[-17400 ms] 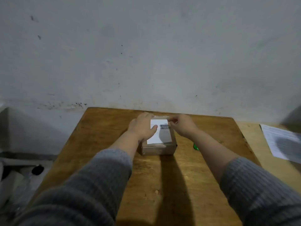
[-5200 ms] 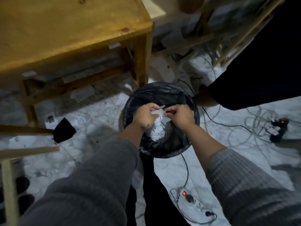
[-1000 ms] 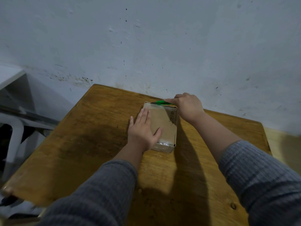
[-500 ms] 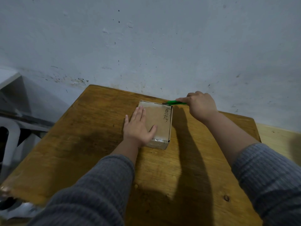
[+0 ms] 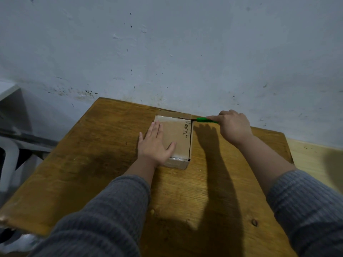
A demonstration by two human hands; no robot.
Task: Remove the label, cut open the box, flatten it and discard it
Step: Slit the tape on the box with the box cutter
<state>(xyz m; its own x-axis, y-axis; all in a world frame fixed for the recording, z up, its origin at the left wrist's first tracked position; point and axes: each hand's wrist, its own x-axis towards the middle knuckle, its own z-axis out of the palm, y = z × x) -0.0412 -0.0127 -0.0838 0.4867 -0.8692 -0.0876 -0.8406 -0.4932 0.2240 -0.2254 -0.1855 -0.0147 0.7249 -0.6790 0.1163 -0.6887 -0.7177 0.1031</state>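
Observation:
A small brown cardboard box (image 5: 178, 138) lies on the wooden table (image 5: 92, 164) near the far edge, with no label on top and black handwriting along its right side. My left hand (image 5: 155, 145) rests flat on the box's left half, fingers straight. My right hand (image 5: 233, 127) grips a green-handled cutter (image 5: 204, 120), whose tip sits at the box's far right corner. A dark slit runs along the far edge of the box top.
A stained white wall (image 5: 167, 52) rises right behind the table. A white plastic chair (image 5: 9, 154) stands at the left. A lighter wooden surface (image 5: 311, 160) adjoins the table on the right.
My right hand has drawn the cutter to the right along the box's far edge, from over the box top to its right corner. My left hand stayed pressed on the box.

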